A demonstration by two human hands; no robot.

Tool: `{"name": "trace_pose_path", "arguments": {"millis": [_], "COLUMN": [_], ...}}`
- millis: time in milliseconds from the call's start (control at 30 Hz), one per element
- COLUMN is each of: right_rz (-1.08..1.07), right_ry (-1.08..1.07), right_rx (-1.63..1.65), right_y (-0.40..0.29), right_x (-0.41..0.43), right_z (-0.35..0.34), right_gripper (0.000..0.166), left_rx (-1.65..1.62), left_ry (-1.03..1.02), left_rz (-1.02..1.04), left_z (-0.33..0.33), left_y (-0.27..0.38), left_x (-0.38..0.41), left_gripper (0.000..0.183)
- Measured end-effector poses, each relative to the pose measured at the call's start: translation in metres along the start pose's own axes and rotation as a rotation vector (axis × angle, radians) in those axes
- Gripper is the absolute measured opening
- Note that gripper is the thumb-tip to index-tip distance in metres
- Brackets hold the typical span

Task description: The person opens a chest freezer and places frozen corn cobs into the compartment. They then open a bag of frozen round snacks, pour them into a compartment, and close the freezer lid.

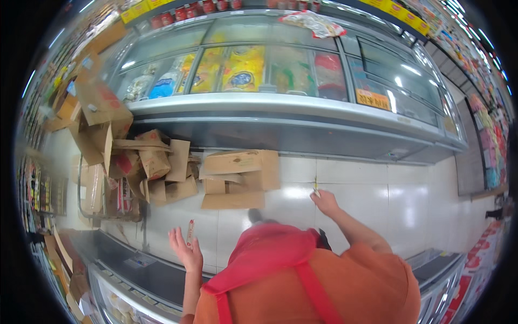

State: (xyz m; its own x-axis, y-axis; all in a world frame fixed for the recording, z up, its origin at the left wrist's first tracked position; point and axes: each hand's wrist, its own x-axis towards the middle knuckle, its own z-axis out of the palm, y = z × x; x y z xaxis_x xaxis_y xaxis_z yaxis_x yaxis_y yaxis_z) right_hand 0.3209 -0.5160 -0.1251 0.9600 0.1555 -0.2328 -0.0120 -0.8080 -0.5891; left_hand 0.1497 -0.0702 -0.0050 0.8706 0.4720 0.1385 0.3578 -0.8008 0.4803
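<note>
My left hand point(186, 252) is raised over the floor at the lower left, its fingers apart. A narrow printed strip point(190, 231) shows between its thumb and fingers; I cannot tell whether it touches the hand or lies on the floor behind. My right hand point(325, 202) is closed around a small slim tool point(316, 187) with a yellow part pointing away from me. Too little of the tool shows to name it. Ahead of me an open cardboard box point(232, 199) lies on the tiles, its flaps spread.
A long chest freezer point(259, 103) with glass lids and bagged food spans the front. Flattened and opened cartons point(156, 164) pile on a cart point(79, 190) at the left. Another freezer point(133, 293) stands behind me at the lower left. A plastic bag point(313, 23) rests on the front freezer's top.
</note>
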Motion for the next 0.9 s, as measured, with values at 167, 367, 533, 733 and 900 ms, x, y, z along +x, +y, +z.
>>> {"name": "trace_pose_path", "arguments": {"millis": [167,367,533,733,900], "right_rz": [-0.023,-0.049,0.106,0.057,-0.006], "right_ry": [-0.163,-0.223,-0.038,0.157,0.362], "right_rx": [0.041,-0.11,-0.068,0.119,0.292], "right_y": [-0.001,0.012,-0.009,-0.002,0.046], "right_x": [-0.015,0.008,0.078,0.154,0.264], "right_z": [0.012,-0.028,-0.079,-0.155,-0.218], "right_gripper": [0.033,0.035,0.031,0.022,0.021], "left_rx": [-0.158,-0.31,-0.359,-0.372,-0.428], "left_ry": [-0.059,-0.09,-0.169,-0.197,-0.21], "left_rz": [-0.003,0.111,0.167,0.355,0.361], "left_z": [0.048,0.116,0.146,0.185,0.23], "left_y": [0.02,0.053,0.098,0.198,0.299], "left_x": [0.065,0.138,0.202,0.283,0.339], "left_gripper": [0.058,0.055,0.051,0.048,0.047]}}
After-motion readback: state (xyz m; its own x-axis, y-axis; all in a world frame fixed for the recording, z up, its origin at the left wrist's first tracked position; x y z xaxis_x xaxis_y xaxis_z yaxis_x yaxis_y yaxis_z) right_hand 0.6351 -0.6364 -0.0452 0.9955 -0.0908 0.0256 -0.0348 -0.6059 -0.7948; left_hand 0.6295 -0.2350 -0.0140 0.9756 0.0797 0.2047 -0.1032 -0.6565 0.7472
